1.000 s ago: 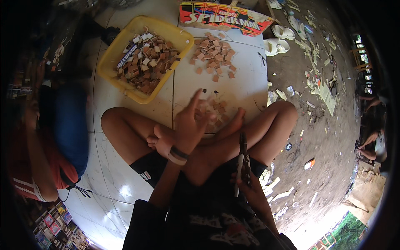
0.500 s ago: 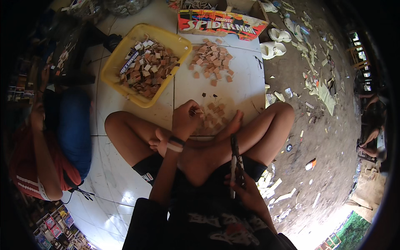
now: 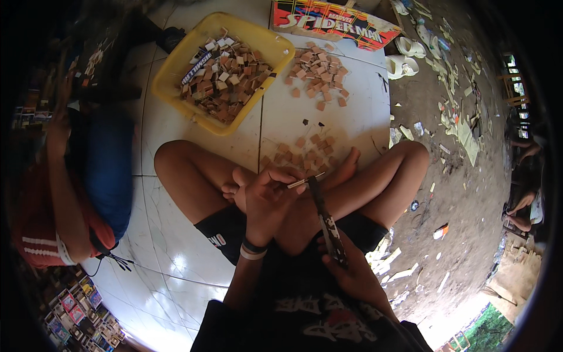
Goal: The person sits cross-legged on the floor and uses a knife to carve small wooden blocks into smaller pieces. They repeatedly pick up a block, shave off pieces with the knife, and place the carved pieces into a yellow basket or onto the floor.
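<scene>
My left hand (image 3: 265, 202) pinches a thin, light, stiff wooden piece (image 3: 305, 182) by its near end, fingers closed, while my right hand (image 3: 346, 270) grips the knife (image 3: 325, 220) handle, blade at the fingertips.

Black shirt (image 3: 311, 317) with white and red graphic print on the front, short sleeves, forearms bare. Black shorts (image 3: 226, 226) with a small white and red mark near the left hem. Left wrist carries two bands (image 3: 253, 250), one black, one white. Legs and feet bare, no shoes. Right wrist bare.
</scene>
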Available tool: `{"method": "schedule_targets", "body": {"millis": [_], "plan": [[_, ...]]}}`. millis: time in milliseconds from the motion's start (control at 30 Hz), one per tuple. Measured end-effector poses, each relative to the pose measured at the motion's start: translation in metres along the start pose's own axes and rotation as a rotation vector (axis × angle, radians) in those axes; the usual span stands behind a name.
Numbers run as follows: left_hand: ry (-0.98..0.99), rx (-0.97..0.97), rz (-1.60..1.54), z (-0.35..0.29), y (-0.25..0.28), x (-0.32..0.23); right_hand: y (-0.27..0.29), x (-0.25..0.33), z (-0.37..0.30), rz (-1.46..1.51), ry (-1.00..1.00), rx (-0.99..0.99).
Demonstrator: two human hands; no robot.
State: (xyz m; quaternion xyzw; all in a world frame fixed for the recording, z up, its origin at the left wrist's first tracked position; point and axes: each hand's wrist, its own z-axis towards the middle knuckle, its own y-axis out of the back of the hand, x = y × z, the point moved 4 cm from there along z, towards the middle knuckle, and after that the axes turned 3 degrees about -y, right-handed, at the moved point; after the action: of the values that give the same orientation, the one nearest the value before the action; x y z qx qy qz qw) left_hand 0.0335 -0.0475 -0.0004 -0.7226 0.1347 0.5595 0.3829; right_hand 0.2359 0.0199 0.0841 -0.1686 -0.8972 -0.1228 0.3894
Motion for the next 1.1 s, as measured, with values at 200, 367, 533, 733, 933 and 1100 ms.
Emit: {"method": "schedule_targets", "body": {"millis": [200, 367, 533, 733, 933, 1100], "plan": [[0.018, 0.014, -0.033, -0.001, 0.002, -0.003, -0.004, 0.006, 0.001, 0.010, 0.014, 0.019], [-0.030, 0.010, -0.006, -0.002, 0.001, -0.003, -0.007, 0.006, -0.001, 0.068, -0.023, 0.022], [-0.059, -0.014, -0.035, -0.003, -0.001, -0.003, -0.009, 0.009, -0.003, 0.017, 0.011, 0.008], [-0.053, 0.028, -0.017, -0.002, 0.002, -0.004, -0.009, 0.011, -0.005, -0.079, -0.037, -0.051], [-0.039, 0.015, -0.012, 0.000, 0.003, -0.002, -0.009, 0.018, -0.007, -0.056, 0.004, -0.026], [-0.086, 0.040, 0.022, 0.001, 0.002, -0.006, -0.009, 0.019, -0.010, -0.040, 0.027, -0.027]]}}
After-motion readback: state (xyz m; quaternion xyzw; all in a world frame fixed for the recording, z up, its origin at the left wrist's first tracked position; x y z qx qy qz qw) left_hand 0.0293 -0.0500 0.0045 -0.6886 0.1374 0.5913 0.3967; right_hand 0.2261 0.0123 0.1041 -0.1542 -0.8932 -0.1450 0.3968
